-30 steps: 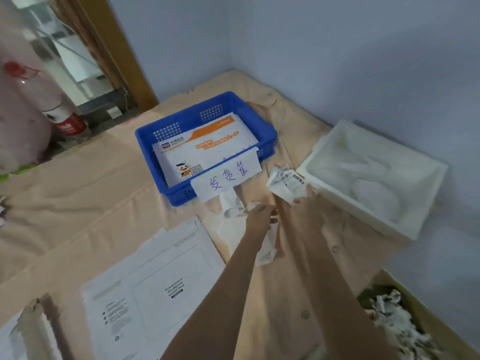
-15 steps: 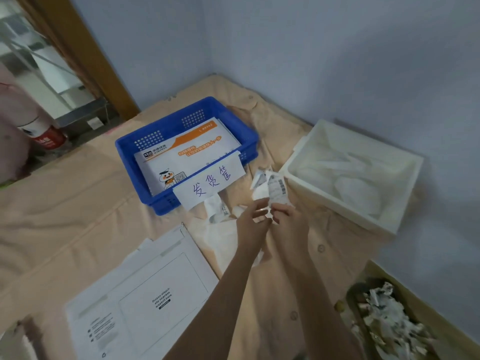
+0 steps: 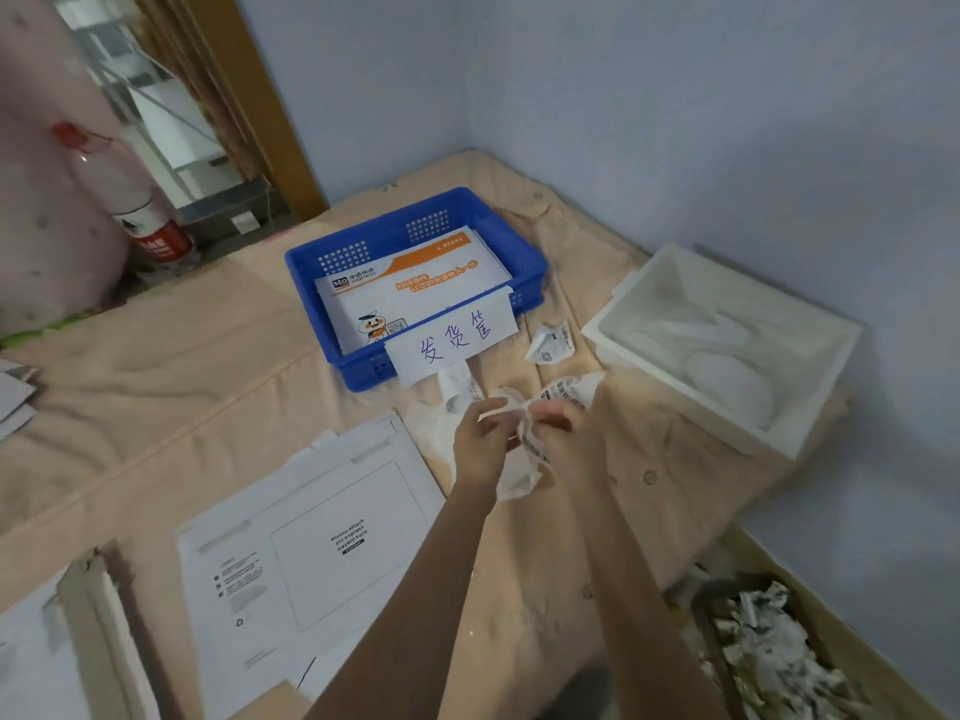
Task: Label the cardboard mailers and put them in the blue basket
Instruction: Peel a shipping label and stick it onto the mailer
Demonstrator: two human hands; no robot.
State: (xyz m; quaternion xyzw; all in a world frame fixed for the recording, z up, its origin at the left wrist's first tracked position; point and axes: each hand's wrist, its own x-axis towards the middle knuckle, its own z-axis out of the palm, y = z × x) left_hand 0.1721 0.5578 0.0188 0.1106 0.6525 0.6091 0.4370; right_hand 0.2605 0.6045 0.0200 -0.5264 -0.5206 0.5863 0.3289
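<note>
Just in front of the blue basket [image 3: 415, 236], our left hand [image 3: 480, 444] and right hand [image 3: 563, 433] pinched a crumpled label [image 3: 563, 394], apparently peeling it; next we judged it belonged on the mailer [image 3: 311, 543] lying nearer us.

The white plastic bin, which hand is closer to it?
Right. The right hand pinches a crumpled label just short of the white plastic bin's near wall; the left hand is farther off, on the right hand's other side.
</note>
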